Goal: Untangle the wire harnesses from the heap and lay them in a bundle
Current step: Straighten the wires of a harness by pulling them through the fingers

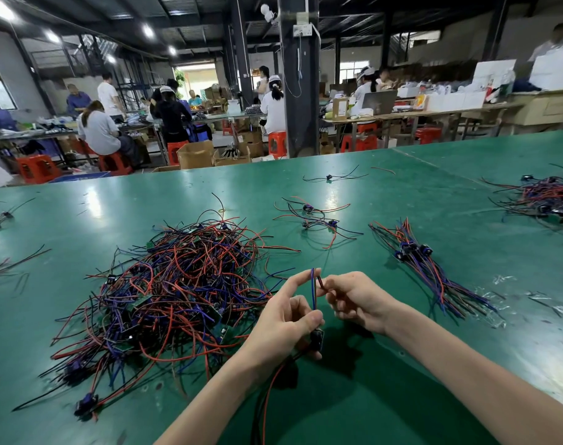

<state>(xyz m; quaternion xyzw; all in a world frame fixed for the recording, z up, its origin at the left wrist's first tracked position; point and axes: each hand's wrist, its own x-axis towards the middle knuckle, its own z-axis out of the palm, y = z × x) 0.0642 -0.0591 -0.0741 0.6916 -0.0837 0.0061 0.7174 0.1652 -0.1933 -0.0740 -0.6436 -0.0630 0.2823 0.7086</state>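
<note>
A big tangled heap of red, blue and black wire harnesses (pixel 174 293) lies on the green table (pixel 386 396), left of centre. My left hand (pixel 286 319) holds one harness (pixel 313 295) above the table, its black connector under my thumb and its blue wires standing up past my forefinger. My right hand (pixel 354 300) pinches the upper ends of those wires. Red and black wires of the same harness trail down toward me. To the right lies a straightened bundle of harnesses (pixel 421 261).
A few loose harnesses (pixel 315 216) lie beyond the heap, one more (pixel 331 178) farther back. Another pile (pixel 550 200) sits at the far right edge. Clear plastic scraps (pixel 501 300) lie near the bundle. People work at benches behind the table.
</note>
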